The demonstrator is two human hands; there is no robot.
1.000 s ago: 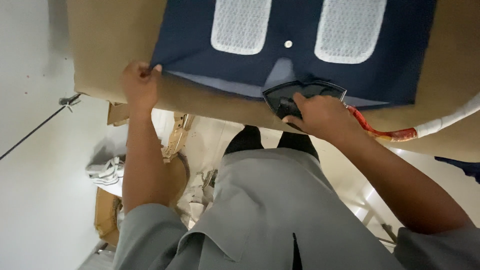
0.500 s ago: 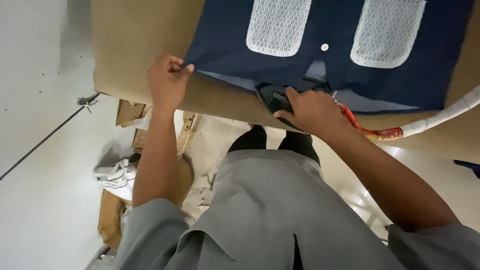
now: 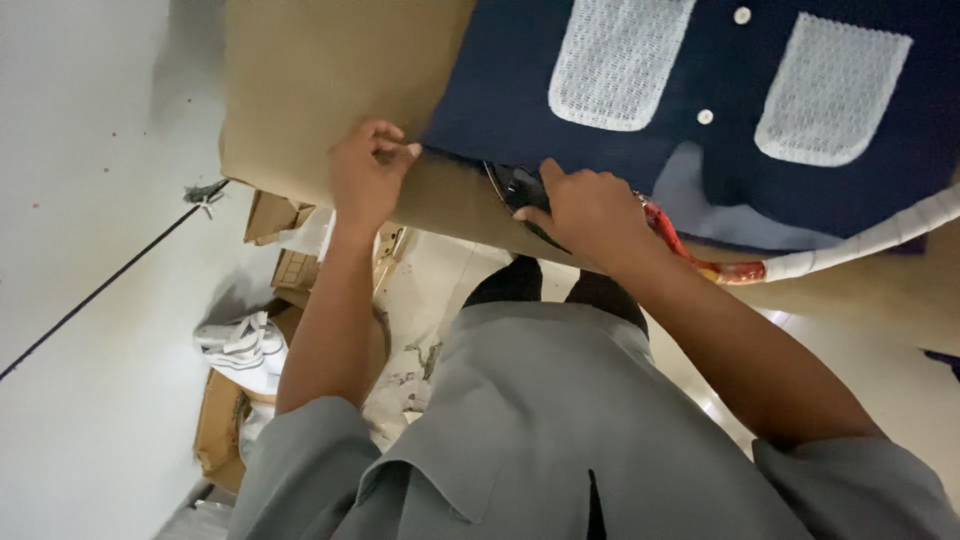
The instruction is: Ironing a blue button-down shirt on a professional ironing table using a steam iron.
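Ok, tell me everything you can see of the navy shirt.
The shirt is navy cloth with two white mesh patch pockets and white buttons. It lies flat on the tan board, partly out of frame. The left hand pinches its corner; the right hand holds a dark iron at its hem.

My right hand [image 3: 590,210] covers most of the black iron [image 3: 515,190] (shirt [image 3: 720,90] runs off frame)

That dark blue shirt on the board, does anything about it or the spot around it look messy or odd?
The shirt lies flat, nothing torn. The left hand pinches its hem; the right hand grips a dark iron. Oddest is the floor below: cardboard pieces and crumpled cloth scattered about.
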